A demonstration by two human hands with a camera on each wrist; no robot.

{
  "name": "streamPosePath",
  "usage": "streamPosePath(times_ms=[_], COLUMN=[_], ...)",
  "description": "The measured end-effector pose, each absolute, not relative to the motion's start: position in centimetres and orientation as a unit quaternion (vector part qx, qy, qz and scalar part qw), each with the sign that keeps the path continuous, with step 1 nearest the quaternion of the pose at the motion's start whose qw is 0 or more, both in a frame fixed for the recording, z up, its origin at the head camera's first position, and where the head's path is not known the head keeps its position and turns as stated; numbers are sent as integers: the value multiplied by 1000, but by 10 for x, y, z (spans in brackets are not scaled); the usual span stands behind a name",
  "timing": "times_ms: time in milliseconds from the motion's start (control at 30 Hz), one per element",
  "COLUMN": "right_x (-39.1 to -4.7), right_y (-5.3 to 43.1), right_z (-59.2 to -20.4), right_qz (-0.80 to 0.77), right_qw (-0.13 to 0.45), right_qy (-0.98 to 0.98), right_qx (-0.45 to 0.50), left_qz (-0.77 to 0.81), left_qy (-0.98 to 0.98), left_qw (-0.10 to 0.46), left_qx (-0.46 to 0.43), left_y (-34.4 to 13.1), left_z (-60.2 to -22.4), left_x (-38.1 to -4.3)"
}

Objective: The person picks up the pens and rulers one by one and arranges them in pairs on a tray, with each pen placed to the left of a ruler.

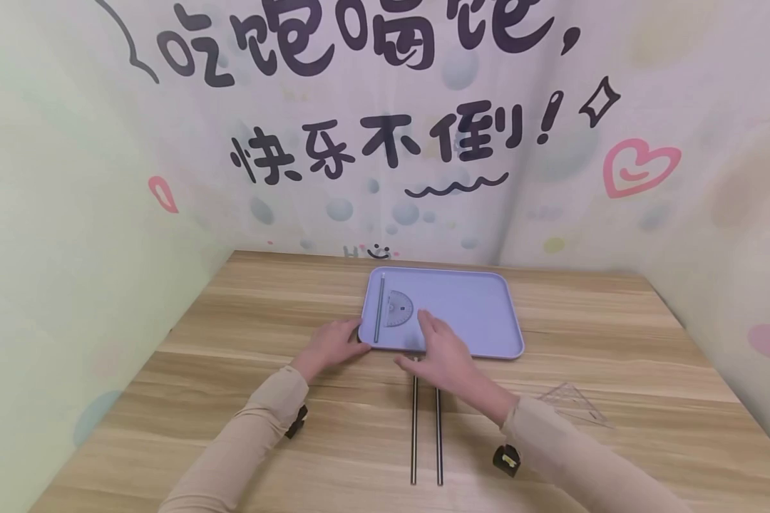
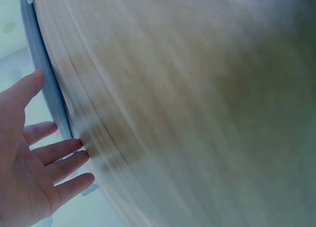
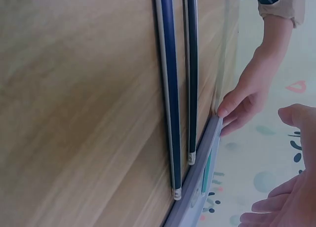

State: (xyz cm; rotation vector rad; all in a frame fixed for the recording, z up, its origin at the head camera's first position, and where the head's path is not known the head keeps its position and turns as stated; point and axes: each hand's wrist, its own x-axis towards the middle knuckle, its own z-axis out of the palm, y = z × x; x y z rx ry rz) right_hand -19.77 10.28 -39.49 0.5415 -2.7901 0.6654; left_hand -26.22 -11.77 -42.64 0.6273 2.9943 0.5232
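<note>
A pale blue-violet tray (image 1: 468,313) lies at the back of the table, holding a dark pencil (image 1: 380,310) and a clear protractor (image 1: 399,308) along its left side. My left hand (image 1: 332,345) touches the tray's front left corner, its fingers spread and fairly straight in the left wrist view. Over the tray's front edge hovers my right hand (image 1: 445,356), fingers extended and holding nothing. Below it, two dark pencils (image 3: 170,94) lie side by side on the table. Their white-tipped ends (image 3: 191,159) point at the tray's front edge.
A clear set square (image 1: 574,404) lies on the wooden table (image 1: 353,449), beside my right forearm. Behind the table hangs a printed cloth (image 1: 334,228) with large dark lettering. Similar cloth walls stand at left and right.
</note>
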Motion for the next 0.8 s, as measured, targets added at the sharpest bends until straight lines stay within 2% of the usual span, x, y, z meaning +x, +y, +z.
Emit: streamPosePath(times_ms=[800], right_x=[-159], right_y=[99], right_z=[-405], right_qz=[123], right_qw=[33], right_qy=[-974], right_qx=[186], left_qz=[172], left_qy=[964], left_qw=[16], left_qx=[201], left_y=[-118], left_z=[-430], left_x=[-264])
